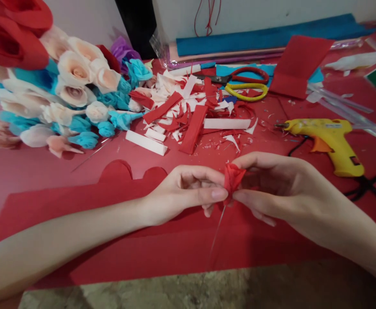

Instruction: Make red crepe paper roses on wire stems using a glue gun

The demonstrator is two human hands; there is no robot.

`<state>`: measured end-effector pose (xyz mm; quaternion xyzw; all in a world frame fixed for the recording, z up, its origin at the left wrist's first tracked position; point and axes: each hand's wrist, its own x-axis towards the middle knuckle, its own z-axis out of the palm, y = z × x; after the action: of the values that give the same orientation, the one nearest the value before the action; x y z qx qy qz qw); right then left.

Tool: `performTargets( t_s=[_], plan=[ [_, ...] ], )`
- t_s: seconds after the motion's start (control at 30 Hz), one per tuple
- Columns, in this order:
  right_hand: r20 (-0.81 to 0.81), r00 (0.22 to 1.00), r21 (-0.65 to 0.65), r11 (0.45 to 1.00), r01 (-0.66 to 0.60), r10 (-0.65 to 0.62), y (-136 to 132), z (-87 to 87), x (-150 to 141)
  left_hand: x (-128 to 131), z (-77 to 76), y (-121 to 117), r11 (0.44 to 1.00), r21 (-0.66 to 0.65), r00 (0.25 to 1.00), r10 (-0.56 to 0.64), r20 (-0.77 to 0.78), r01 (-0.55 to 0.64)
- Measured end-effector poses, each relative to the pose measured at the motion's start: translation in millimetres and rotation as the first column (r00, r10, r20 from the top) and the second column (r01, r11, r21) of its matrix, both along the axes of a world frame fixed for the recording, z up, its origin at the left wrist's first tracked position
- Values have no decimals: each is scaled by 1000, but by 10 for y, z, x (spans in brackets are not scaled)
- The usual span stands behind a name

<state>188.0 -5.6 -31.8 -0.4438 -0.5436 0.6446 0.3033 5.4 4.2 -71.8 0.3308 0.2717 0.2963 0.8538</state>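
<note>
My left hand [188,189] and my right hand [271,189] meet low over the red table, both pinched on a small red crepe-paper bud [233,178]. A thin wire stem [216,234] hangs down from the bud toward me. The left thumb and forefinger press the bud's left side; the right fingers curl round its right side and base. A red paper sheet with scalloped edge [120,176] lies under my left forearm.
A yellow glue gun [329,139] with black cord lies right of my hands. Behind them are red and white paper strips [188,116], red scissors [239,76], yellow scissors [247,91] and folded red paper [295,64]. A heap of finished paper roses [62,86] fills the left.
</note>
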Motion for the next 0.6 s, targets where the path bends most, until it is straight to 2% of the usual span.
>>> performTargets(
  t_s=[0.6],
  plan=[
    [-22, 999, -82, 996, -28, 26, -21, 4, 27, 14, 0, 9, 1000, -8, 1000, -22, 9, 22]
  ],
)
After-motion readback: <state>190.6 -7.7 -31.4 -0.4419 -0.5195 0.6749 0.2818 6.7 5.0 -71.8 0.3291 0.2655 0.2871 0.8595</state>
